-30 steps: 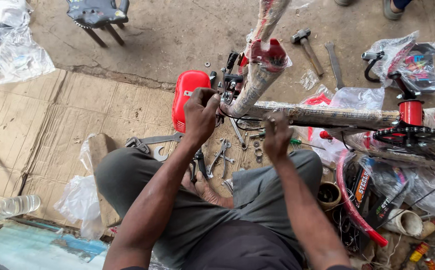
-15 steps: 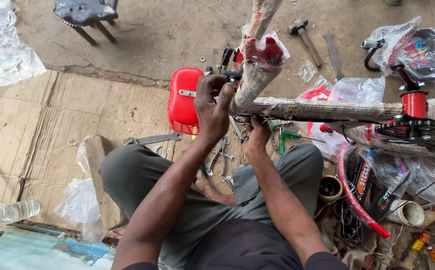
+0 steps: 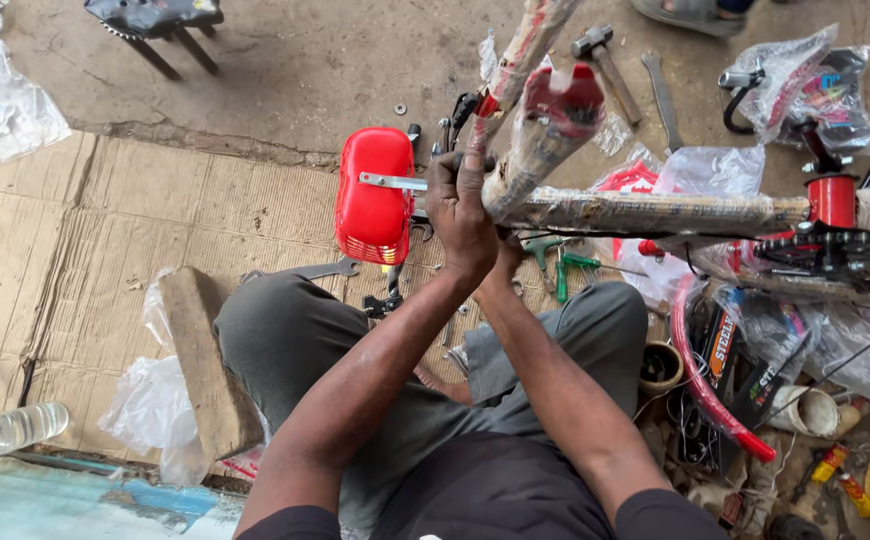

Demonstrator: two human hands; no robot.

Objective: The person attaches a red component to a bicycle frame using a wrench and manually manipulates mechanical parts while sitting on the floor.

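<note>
Around the one wrapped bicycle frame (image 3: 655,212): two hands (image 3: 460,215) at its joint, one red basket (image 3: 373,195) just left, one hammer (image 3: 600,55) and one flat spanner (image 3: 661,90) beyond it, one wooden block (image 3: 205,370) and one clear bottle (image 3: 5,432) well left, two green-handled tools (image 3: 560,265) beneath.

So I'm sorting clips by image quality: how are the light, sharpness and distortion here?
Head view: soft, even daylight, no hard shadows; left hand and wrapped bicycle frame sharp; mild glare on plastic bags; wide-angle bending at the edges.
</note>
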